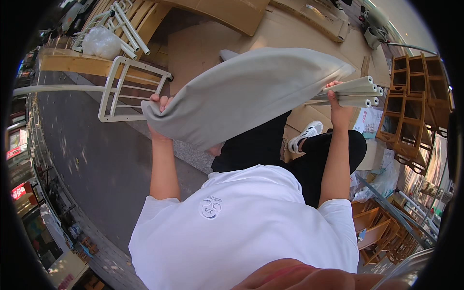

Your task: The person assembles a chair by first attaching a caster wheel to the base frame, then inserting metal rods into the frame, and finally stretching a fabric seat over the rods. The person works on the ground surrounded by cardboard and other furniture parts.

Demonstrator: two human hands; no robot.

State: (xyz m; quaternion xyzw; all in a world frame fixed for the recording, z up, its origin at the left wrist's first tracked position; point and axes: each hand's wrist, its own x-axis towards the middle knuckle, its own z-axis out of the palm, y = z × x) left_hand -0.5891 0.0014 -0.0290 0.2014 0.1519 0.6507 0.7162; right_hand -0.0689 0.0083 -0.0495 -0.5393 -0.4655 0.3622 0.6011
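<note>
A large piece of grey fabric (pixel 246 92) stretches between my two hands, bowed upward in the middle. My left hand (pixel 162 105) has its fingers wrapped around the fabric's left end. At the far end, my right hand (pixel 338 99) grips a bundle of several cream-coloured metal tubes (pixel 361 92), their hollow ends pointing right. The fabric's right tip lies against that bundle; whether my right fingers also pinch it I cannot make out. Just beyond my left hand stands a white metal frame (pixel 115 91) with several bars.
Flattened cardboard (pixel 193 53) covers the ground ahead. A wooden slatted platform (pixel 72 63) at the far left bears white tubular frames (pixel 128 29) and a clear plastic bag (pixel 101 42). Brown wooden furniture (pixel 406 106) is stacked at right. A long cardboard box (pixel 314 21) lies at the back.
</note>
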